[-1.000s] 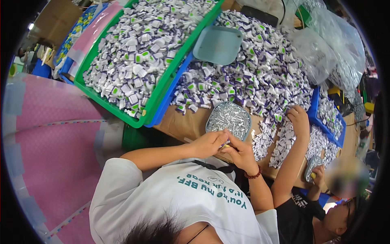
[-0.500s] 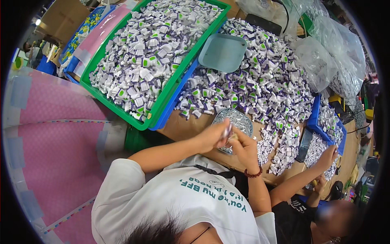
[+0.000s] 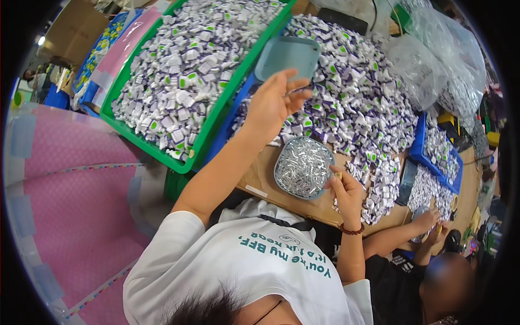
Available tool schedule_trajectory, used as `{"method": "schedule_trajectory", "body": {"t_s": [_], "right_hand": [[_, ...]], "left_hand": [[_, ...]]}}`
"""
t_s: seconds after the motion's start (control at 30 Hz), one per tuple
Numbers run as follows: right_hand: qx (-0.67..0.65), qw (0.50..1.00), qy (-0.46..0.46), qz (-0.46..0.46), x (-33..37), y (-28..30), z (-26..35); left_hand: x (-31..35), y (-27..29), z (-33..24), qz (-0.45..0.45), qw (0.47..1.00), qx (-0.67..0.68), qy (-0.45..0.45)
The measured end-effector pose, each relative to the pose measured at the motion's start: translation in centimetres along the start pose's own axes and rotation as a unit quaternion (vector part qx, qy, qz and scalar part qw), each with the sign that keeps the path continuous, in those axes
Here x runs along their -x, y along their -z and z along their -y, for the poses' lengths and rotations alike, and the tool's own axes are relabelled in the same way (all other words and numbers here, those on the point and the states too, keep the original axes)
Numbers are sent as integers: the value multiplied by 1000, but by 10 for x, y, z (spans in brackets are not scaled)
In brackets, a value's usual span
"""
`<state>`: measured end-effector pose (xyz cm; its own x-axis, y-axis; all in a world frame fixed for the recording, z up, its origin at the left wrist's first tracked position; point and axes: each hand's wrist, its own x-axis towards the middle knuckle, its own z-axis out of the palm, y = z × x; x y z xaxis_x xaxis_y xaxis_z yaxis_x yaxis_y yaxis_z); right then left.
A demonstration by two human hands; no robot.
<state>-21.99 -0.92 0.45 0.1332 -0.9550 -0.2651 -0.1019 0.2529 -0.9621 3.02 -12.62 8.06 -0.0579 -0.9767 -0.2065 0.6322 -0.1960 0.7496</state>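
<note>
My left hand is raised over the near edge of a heap of small white and purple plastic parts, some with green patches. Its fingers are apart, just below a shallow blue-grey tray lying on the heap. At the right side of a round bowl is my right hand, a dark red bead bracelet on its wrist. Thumb and fingers close there on a small tan-yellow bit too small to name. Many short, shiny silver pins fill the bowl.
A large green crate full of similar white parts stands left, on a blue crate. Clear plastic bags lie at the back right. On the right a co-worker's hands work near a blue bin.
My hands were together over the bowl, a small white and purple part between them. The left has moved up and away to the heap and opened; the right has shifted right, uncovering the pins.
</note>
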Motion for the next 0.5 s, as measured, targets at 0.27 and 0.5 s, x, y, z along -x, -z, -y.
{"method": "schedule_trajectory", "body": {"t_s": [0.27,0.5], "right_hand": [[397,895,85,-185,8,47,-20],[543,814,27,-205,-4,96,-36]], "left_hand": [[41,36,67,74,983,-131,106],[68,37,104,75,963,-175,190]]}}
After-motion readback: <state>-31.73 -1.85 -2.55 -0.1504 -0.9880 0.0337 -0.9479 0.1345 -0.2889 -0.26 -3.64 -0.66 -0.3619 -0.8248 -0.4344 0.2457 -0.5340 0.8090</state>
